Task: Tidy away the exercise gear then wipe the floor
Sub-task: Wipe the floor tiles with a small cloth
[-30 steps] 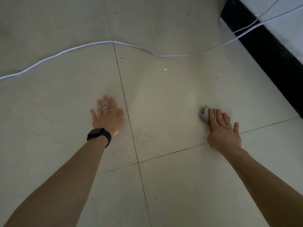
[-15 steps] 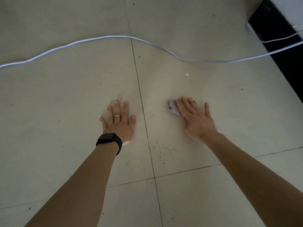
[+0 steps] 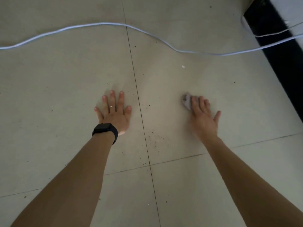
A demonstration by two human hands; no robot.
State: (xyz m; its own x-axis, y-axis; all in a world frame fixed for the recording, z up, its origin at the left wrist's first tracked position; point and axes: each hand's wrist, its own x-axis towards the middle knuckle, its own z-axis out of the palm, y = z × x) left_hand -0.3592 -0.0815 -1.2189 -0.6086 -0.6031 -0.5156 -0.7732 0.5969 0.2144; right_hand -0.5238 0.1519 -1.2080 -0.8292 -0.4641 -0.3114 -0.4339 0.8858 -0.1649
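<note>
My right hand (image 3: 203, 115) presses a small crumpled grey cloth (image 3: 186, 102) flat against the pale tiled floor (image 3: 172, 82) with straight fingers; only the cloth's left part shows beyond my fingertips. My left hand (image 3: 114, 112) lies flat on the tile to the left of the grout line, fingers spread, a ring on one finger and a black watch on the wrist. Dark specks of dirt (image 3: 154, 136) are scattered on the tile between my two hands.
A white cable (image 3: 101, 24) snakes across the floor beyond my hands, from the left edge to the right. A thinner white wire (image 3: 278, 31) runs by a black skirting band (image 3: 278, 51) at the right. A small white scrap (image 3: 183, 66) lies near the cable.
My right hand has slid the cloth to the right again, away from the grout line. My left hand has stayed planted on the floor.
</note>
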